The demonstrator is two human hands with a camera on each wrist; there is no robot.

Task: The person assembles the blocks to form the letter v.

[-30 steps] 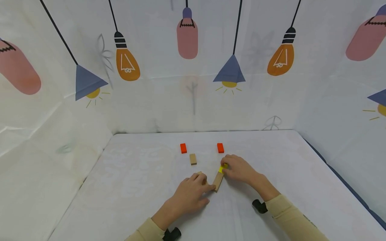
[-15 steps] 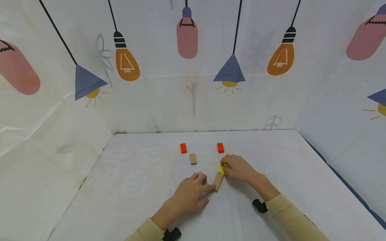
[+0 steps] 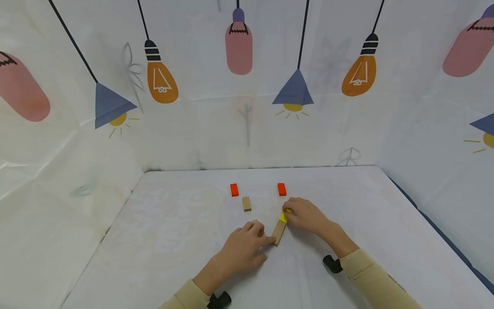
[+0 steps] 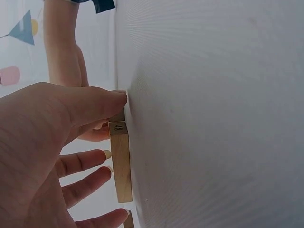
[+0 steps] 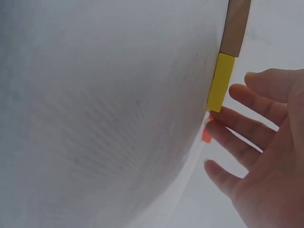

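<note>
White worktop (image 3: 173,223), lamp-printed white wall (image 3: 216,128). Lower centre: left hand (image 3: 241,249), fingers loosely extended at a wooden block (image 4: 122,166) apparently marked "48"; right hand (image 3: 306,217), fingers relaxed, at a yellow block (image 5: 221,81).

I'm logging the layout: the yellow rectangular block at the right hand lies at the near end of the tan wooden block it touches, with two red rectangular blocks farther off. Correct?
Not quite: the head view shows the yellow rectangular block at the far end of the tan wooden block. The rest stands.
</note>
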